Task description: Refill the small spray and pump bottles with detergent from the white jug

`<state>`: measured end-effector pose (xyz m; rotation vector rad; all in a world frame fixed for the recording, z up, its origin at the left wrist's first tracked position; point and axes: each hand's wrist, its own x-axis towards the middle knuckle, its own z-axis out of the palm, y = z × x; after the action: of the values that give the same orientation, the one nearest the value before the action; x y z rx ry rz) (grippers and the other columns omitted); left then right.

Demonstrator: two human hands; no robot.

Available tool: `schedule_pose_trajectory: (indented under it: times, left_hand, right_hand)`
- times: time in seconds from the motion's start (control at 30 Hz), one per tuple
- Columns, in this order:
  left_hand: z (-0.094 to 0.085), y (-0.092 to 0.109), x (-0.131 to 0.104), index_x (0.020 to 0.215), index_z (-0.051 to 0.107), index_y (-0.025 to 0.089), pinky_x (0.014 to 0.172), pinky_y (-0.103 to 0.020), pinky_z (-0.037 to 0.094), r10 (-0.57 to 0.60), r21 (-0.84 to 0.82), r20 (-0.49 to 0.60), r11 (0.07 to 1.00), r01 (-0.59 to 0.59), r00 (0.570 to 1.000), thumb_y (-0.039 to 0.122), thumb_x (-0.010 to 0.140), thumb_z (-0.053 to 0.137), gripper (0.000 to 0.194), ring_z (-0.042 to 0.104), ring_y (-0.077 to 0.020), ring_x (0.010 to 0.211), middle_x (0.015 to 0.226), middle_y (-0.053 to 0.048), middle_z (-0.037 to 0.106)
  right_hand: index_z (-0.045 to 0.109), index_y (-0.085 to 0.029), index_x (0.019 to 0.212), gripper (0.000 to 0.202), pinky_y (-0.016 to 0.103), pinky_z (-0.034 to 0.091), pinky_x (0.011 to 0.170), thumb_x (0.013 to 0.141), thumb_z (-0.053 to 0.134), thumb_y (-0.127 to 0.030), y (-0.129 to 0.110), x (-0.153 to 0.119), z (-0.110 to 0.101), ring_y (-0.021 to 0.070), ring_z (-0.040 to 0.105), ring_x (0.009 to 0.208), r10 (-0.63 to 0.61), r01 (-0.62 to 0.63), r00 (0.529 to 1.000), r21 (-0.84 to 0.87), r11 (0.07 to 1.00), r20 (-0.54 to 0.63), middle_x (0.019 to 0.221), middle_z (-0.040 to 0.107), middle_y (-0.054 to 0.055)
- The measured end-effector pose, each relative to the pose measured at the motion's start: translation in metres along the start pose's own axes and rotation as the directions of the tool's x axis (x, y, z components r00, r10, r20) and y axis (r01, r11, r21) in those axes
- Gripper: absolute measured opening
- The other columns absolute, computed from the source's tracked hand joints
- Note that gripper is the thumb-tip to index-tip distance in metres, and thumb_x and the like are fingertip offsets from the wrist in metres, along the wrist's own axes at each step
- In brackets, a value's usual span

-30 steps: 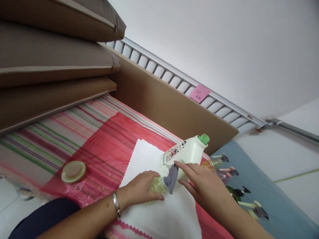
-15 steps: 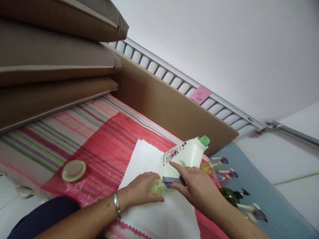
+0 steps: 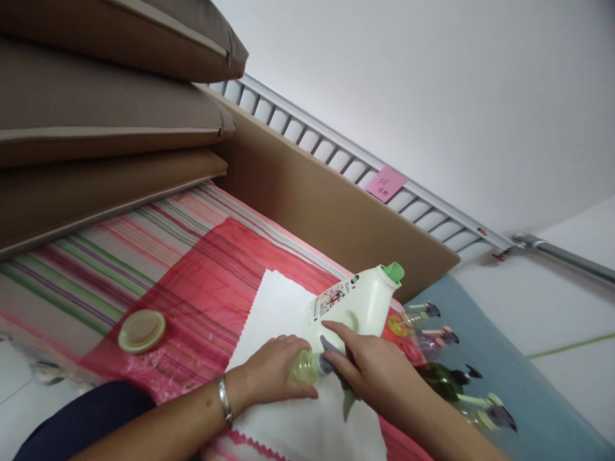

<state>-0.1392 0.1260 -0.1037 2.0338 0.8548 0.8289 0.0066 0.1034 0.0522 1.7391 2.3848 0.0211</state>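
A small clear yellowish bottle (image 3: 304, 367) lies tilted over a white cloth (image 3: 269, 307), with my left hand (image 3: 271, 368) wrapped round its body. My right hand (image 3: 379, 368) grips the grey pump head (image 3: 329, 358) at the bottle's neck between thumb and fingers, its index finger stretched out. The pump's spout points down toward the cloth, partly hidden by my right hand. Just behind my hands stands a large white-green jug (image 3: 369, 298) with a printed label and a green mouth.
Several pump bottles, one of them dark green (image 3: 439, 379), stand at the right. A round pale lid (image 3: 141, 331) lies on the red sheet (image 3: 192, 282) at the left. Stacked cushions (image 3: 110, 96) rise at the upper left; a brown board (image 3: 312, 192) stands behind.
The grey pump head has turned on the bottle, its spout swinging from pointing right to pointing down. My right hand has shifted slightly with it.
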Motion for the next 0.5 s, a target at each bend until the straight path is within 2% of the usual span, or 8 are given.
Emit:
schedule_pose_trajectory:
  times: [0.1,0.2,0.3,0.37,0.43,0.47,0.5]
  left_hand:
    - [0.002,-0.001,-0.001,0.114,0.055,0.022,0.092,-0.039,0.044,0.01,0.009,0.009,1.0,-0.01,1.0,0.054,0.063,0.073,0.063,0.058,-0.0281,0.104,0.114,-0.007,0.063]
    - [0.004,-0.002,-0.001,0.115,0.055,0.023,0.092,-0.04,0.044,0.002,0.021,0.012,1.0,-0.002,1.0,0.056,0.061,0.073,0.066,0.058,-0.0287,0.103,0.114,-0.007,0.063]
    - [0.004,-0.003,0.0,0.114,0.055,0.023,0.09,-0.039,0.045,-0.006,0.018,0.008,1.0,0.006,1.0,0.056,0.061,0.074,0.066,0.059,-0.0284,0.102,0.112,-0.007,0.064]
    - [0.003,-0.003,0.0,0.115,0.055,0.023,0.09,-0.039,0.045,-0.006,0.002,0.009,1.0,0.006,1.0,0.056,0.06,0.074,0.067,0.059,-0.0284,0.102,0.113,-0.007,0.063]
    - [0.001,-0.003,0.001,0.115,0.055,0.023,0.09,-0.039,0.045,-0.002,-0.017,0.015,1.0,0.003,1.0,0.056,0.061,0.074,0.067,0.058,-0.0286,0.103,0.113,-0.007,0.063]
    - [-0.001,-0.003,0.001,0.115,0.056,0.022,0.091,-0.039,0.045,-0.001,-0.024,0.019,1.0,0.002,1.0,0.056,0.061,0.074,0.066,0.058,-0.0287,0.103,0.114,-0.008,0.063]
    - [-0.002,-0.002,0.001,0.114,0.056,0.022,0.091,-0.039,0.044,-0.002,-0.029,0.02,1.0,0.003,1.0,0.056,0.061,0.074,0.066,0.058,-0.0288,0.104,0.114,-0.008,0.063]
  right_hand:
    - [0.052,-0.024,0.126,0.041,0.027,0.044,0.052,0.086,0.045,-0.032,0.0,0.009,0.006,0.0217,0.067,0.062,0.081,-0.09,0.994,0.118,0.989,0.079,0.068,0.072,0.003]
    - [0.053,-0.019,0.124,0.041,0.025,0.046,0.051,0.085,0.044,-0.028,0.003,0.016,0.01,0.0193,0.066,0.061,0.18,-0.243,0.961,0.339,0.909,0.208,0.066,0.071,0.002]
    - [0.051,-0.017,0.124,0.042,0.026,0.051,0.055,0.088,0.043,-0.035,0.01,0.016,0.01,0.0192,0.067,0.064,0.159,-0.276,0.952,0.502,0.82,0.264,0.071,0.072,0.003]
    - [0.048,-0.017,0.128,0.044,0.029,0.053,0.058,0.09,0.041,-0.036,0.016,0.012,0.006,0.0192,0.067,0.063,0.101,-0.182,0.977,0.479,0.859,0.19,0.073,0.072,0.003]
    - [0.047,-0.02,0.13,0.041,0.035,0.055,0.07,0.091,0.04,-0.028,0.022,0.006,0.002,0.0209,0.068,0.078,-0.062,0.05,0.998,0.319,0.946,0.028,0.09,0.072,0.008]
    - [0.048,-0.023,0.129,0.04,0.039,0.054,0.079,0.09,0.041,-0.022,0.025,0.003,-0.001,0.0225,0.066,0.091,-0.187,0.192,0.981,0.198,0.961,-0.044,0.104,0.07,0.01]
    - [0.05,-0.026,0.128,0.042,0.043,0.051,0.086,0.088,0.041,-0.015,0.028,0.0,-0.002,0.0243,0.06,0.106,-0.316,0.322,0.945,0.072,0.944,-0.085,0.118,0.065,0.01]
